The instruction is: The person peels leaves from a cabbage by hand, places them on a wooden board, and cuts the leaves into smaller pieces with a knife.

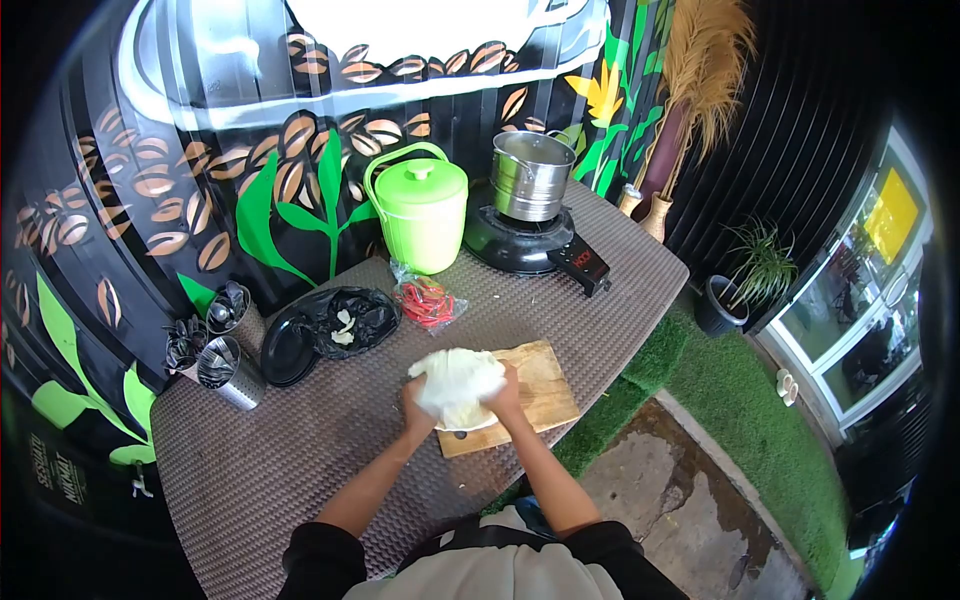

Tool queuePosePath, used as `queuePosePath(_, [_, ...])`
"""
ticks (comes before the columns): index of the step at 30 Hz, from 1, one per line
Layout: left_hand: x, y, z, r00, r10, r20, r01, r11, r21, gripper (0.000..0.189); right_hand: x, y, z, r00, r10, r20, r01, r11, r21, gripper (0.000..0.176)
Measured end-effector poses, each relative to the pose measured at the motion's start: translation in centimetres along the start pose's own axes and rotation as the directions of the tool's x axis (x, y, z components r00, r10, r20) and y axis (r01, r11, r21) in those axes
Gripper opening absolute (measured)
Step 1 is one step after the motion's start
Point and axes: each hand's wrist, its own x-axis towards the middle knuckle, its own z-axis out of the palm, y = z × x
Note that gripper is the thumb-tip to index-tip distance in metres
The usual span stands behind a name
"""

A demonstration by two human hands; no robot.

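Between my two hands is a pale, whitish-green bundle of cabbage leaves (pixel 460 378), smeared by motion. My left hand (pixel 414 402) grips its left side, and my right hand (pixel 507 392) grips the right side. The fingers are partly hidden by the leaves. Beneath them lies a wooden cutting board (pixel 545 385), tilted on the table. A white curved edge (pixel 472 426) shows under the leaves, perhaps a plate rim. Beyond my hands sits a clear plastic bag of red chillies (pixel 430 302).
Pale scraps (pixel 344 328) lie on a black plastic bag (pixel 362 310) beside a black plate (pixel 287 345). Metal cutlery holders (pixel 230 372) stand at left. At the back are a green lidded bucket (pixel 423 215) and a steel pot (pixel 530 180) on a black electric stove (pixel 515 243).
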Motion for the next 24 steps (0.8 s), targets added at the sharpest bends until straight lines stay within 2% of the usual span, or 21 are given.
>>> queuePosePath(1, [-0.2,0.7,0.1,0.998,-0.055,0.024,0.058,0.989,-0.139,0.020,0.2,-1.1,0.0,0.982,0.179,0.054,-0.160,0.953,-0.258,0.022])
queuePosePath(2, [-0.8,2.8,-0.5,0.987,-0.101,0.129,0.103,0.995,-0.010,0.020,0.4,-4.8,-2.6,0.962,0.244,0.125,-0.213,0.952,-0.220,0.028])
queuePosePath(3, [-0.9,2.4,-0.4,0.987,-0.101,0.123,0.103,0.995,-0.010,0.020,0.4,-4.2,-2.9,0.962,0.240,0.129,-0.208,0.953,-0.219,0.028])
queuePosePath(5, [-2.0,-0.2,0.3,0.983,0.179,-0.049,-0.177,0.984,0.034,0.018,-0.2,-2.6,-2.9,0.986,0.051,0.159,-0.053,0.999,0.007,0.028])
queuePosePath(6, [-2.3,-0.2,0.4,0.940,0.319,-0.126,-0.312,0.947,0.071,0.018,-0.5,-3.1,-3.0,0.994,0.048,0.101,-0.054,0.997,0.060,0.026])
queuePosePath(7, [-2.0,-0.1,0.5,0.940,0.318,-0.123,-0.311,0.948,0.071,0.018,-0.5,-3.0,-2.6,0.994,0.050,0.100,-0.056,0.997,0.059,0.026])
queuePosePath(9, [-1.3,0.1,0.7,0.977,0.141,-0.161,-0.164,0.976,-0.143,0.020,-0.4,-2.6,-1.8,0.984,0.179,-0.014,-0.178,0.961,-0.212,0.020])
queuePosePath(10, [-0.9,-0.6,1.0,0.951,0.229,-0.208,-0.254,0.962,-0.102,0.015,-0.4,-2.3,-1.7,0.984,0.179,-0.014,-0.178,0.961,-0.213,0.020])
queuePosePath(11, [-0.7,-0.8,1.0,0.950,0.231,-0.209,-0.256,0.961,-0.103,0.015,-0.3,-2.0,-1.6,0.979,0.202,-0.014,-0.202,0.976,-0.081,0.021])
queuePosePath(12, [-0.5,-0.7,0.9,0.983,0.110,-0.147,-0.135,0.977,-0.168,0.015,-0.1,-1.5,-1.3,0.975,0.223,-0.011,-0.222,0.974,0.053,0.022])
queuePosePath(13, [-0.4,-0.5,0.8,0.997,-0.010,-0.075,-0.007,0.975,-0.224,0.020,0.2,-1.0,-1.0,0.975,0.221,-0.012,-0.220,0.974,0.054,0.022])
queuePosePath(15, [-0.8,0.3,0.7,0.995,-0.021,-0.099,-0.008,0.958,-0.287,0.029,0.3,-0.8,-0.8,0.915,0.383,0.124,-0.402,0.883,0.242,0.025])
queuePosePath(16, [-1.1,1.1,0.7,0.992,-0.034,-0.122,-0.011,0.937,-0.349,0.039,0.3,-1.2,-0.9,0.915,0.384,0.123,-0.403,0.883,0.242,0.025])
queuePosePath(17, [-1.4,1.5,0.7,0.992,-0.032,-0.121,-0.012,0.937,-0.349,0.039,0.4,-1.6,-0.9,0.885,0.447,0.132,-0.465,0.828,0.314,0.024])
queuePosePath(18, [-1.8,1.5,0.7,0.987,-0.009,-0.160,-0.065,0.891,-0.449,0.038,0.5,-2.3,-1.2,0.850,0.506,0.146,-0.520,0.764,0.382,0.024])
queuePosePath(19, [-2.3,1.2,0.8,0.979,0.009,-0.202,-0.120,0.832,-0.542,0.038,0.7,-2.7,-1.5,0.851,0.505,0.145,-0.519,0.765,0.382,0.024])
queuePosePath(20, [-2.6,-0.6,0.6,0.977,0.150,-0.153,-0.204,0.866,-0.457,0.045,0.8,-3.1,-1.7,0.822,0.546,0.162,-0.552,0.696,0.458,0.022])
queuePosePath(21, [-2.9,0.0,0.5,0.977,0.150,-0.154,-0.205,0.866,-0.456,0.045,0.9,-3.3,-1.8,0.791,0.583,0.185,-0.580,0.620,0.529,0.020])
queuePosePath(22, [-3.7,1.2,0.2,0.903,0.416,-0.108,-0.430,0.886,-0.175,0.046,0.9,-3.2,-1.6,0.791,0.583,0.186,-0.581,0.620,0.527,0.020])
queuePosePath(23, [-4.1,1.9,0.1,0.775,0.632,0.016,-0.630,0.770,0.102,0.050,0.9,-3.0,-1.4,0.793,0.589,0.157,-0.577,0.641,0.506,0.020])
queuePosePath(24, [-4.1,2.3,-0.7,0.747,0.653,0.128,-0.664,0.741,0.096,0.052,1.0,-2.8,-1.2,0.795,0.594,0.126,-0.571,0.662,0.485,0.021])
